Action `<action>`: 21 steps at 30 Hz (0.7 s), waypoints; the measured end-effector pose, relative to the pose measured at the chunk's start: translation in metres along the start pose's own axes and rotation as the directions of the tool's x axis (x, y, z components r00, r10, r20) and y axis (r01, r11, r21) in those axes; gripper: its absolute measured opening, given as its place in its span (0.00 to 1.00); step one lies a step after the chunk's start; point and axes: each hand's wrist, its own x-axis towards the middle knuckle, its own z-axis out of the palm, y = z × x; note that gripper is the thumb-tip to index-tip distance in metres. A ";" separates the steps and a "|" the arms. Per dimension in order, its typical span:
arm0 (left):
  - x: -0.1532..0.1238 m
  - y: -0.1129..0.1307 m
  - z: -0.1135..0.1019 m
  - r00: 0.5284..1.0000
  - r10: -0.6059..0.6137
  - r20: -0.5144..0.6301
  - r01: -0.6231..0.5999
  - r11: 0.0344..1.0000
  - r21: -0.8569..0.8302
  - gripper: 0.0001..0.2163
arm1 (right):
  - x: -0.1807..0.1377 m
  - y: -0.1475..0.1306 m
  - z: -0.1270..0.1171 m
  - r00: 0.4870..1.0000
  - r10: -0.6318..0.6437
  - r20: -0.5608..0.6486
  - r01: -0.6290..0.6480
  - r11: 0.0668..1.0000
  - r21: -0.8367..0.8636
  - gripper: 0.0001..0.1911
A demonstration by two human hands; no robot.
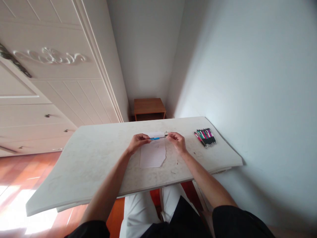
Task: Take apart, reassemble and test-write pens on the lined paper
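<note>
My left hand [139, 142] pinches one end of a blue pen [155, 138] held level above the paper. From the blue part a thin dark length runs to my right hand [176, 141], whose fingertips are closed on its far end. Whether that thin length is a bare refill or part of the pen body is too small to tell. Beneath the pen lies a torn sheet of lined paper [152, 155] with faint marks near its top. To the right of my right hand, several click pens [206, 137] in pink, green and purple with dark grips lie side by side.
The white tabletop [99, 158] has stains and small specks. Its right end meets a pale wall [260, 99]. Beyond the far edge stands a low wooden stand [150, 105]. A white cabinet [61, 66] rises at the left, over a reddish wooden floor [15, 178].
</note>
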 end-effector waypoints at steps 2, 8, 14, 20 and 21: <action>0.001 -0.001 0.000 1.000 -0.009 0.005 0.009 1.000 0.006 0.15 | 0.000 0.000 0.000 1.000 0.001 -0.001 -0.001 1.000 0.002 0.18; 0.002 -0.005 -0.002 1.000 0.006 0.006 -0.006 1.000 0.012 0.16 | 0.000 0.000 0.000 0.999 0.020 0.029 -0.021 0.999 0.050 0.17; 0.001 -0.002 -0.002 1.000 0.016 0.009 -0.016 1.000 0.023 0.17 | -0.001 0.001 0.000 0.998 0.027 0.061 -0.031 0.997 0.066 0.17; -0.001 0.000 0.000 0.997 0.029 0.075 -0.033 0.998 0.052 0.16 | -0.002 0.003 0.000 0.996 -0.016 0.090 0.020 0.999 -0.038 0.16; -0.001 0.000 0.000 0.996 0.031 0.082 -0.035 0.998 0.052 0.16 | -0.002 0.003 -0.001 0.996 -0.021 0.090 0.024 0.999 -0.042 0.16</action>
